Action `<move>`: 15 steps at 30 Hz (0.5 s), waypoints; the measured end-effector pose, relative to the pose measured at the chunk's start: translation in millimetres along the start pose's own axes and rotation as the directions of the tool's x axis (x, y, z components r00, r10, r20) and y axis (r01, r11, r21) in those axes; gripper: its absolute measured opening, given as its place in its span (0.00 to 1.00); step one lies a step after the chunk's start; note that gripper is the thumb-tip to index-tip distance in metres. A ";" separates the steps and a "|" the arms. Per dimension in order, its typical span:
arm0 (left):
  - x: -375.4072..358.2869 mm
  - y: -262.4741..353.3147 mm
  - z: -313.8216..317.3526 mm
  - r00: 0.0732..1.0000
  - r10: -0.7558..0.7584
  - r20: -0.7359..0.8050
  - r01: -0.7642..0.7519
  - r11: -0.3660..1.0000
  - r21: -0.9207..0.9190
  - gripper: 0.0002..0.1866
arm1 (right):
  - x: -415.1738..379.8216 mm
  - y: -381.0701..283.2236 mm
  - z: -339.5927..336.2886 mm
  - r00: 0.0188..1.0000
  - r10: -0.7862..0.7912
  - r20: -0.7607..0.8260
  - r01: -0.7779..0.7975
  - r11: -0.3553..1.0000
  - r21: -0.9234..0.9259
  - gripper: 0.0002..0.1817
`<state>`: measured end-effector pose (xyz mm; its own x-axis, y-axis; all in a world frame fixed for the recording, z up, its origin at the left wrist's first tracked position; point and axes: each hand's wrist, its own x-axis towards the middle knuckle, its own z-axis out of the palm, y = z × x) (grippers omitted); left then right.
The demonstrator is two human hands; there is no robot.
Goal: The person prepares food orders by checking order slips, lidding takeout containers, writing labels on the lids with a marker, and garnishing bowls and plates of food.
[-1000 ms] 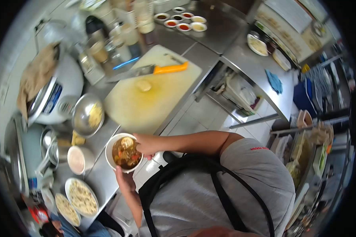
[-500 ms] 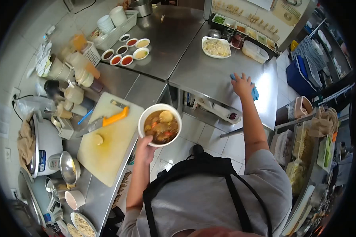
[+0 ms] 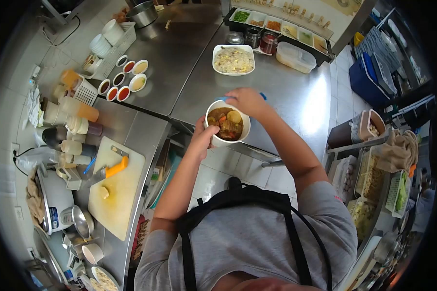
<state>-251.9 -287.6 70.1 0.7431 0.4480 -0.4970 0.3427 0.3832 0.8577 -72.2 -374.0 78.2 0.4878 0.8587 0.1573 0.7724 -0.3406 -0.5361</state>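
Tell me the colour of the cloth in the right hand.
The cloth is blue, seen best in the head view, partly hidden.

Beyond our right hand (image 3: pixel 247 103), our steel table (image 3: pixel 289 97) carries a rice dish (image 3: pixel 234 60) and a plastic container (image 3: pixel 296 57); left of our left hand (image 3: pixel 201 139), our steel counters (image 3: pixel 150 127) hold a cutting board (image 3: pixel 124 194) and sauce cups (image 3: pixel 123 93).

One stew bowl (image 3: pixel 228 124) — eight sauce cups (image 3: pixel 123 93)

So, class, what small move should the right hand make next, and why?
Probably a wipe along the rim of the white bowl: the right hand has the blue cloth at its edge, while the left hand holds the bowl, filled with stew.
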 end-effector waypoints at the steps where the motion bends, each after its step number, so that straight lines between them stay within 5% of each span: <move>1: 2.1 2.2 2.5 1.000 -0.003 0.000 0.003 1.000 0.005 0.34 | 1.1 -6.8 -0.9 0.998 0.050 0.046 -0.047 0.996 -0.074 0.14; 5: 7.7 -2.9 6.2 0.997 -0.033 -0.070 0.024 0.992 -0.124 0.31 | -9.9 -17.5 -7.3 0.964 0.256 0.075 -0.219 0.921 -0.323 0.14; 8: 13.3 -12.7 9.0 0.991 -0.011 -0.137 -0.015 0.983 -0.185 0.32 | -23.7 -19.1 -15.1 0.894 0.426 0.139 -0.377 0.883 -0.280 0.15; 11: 16.6 -20.2 8.7 0.993 0.009 -0.119 -0.040 0.964 -0.262 0.33 | -37.2 -3.6 -25.1 0.842 0.416 0.344 -0.387 0.909 -0.154 0.16; 15: 19.1 -15.8 2.6 0.999 0.037 -0.039 -0.046 0.964 -0.262 0.25 | -41.6 34.3 -11.6 0.954 0.292 0.066 -0.288 0.837 0.465 0.12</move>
<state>-241.5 -287.2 47.4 0.7326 0.4927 -0.4695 0.1453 0.5607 0.8152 -61.3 -425.8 62.9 0.6644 0.7449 -0.0611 0.3169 -0.3548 -0.8796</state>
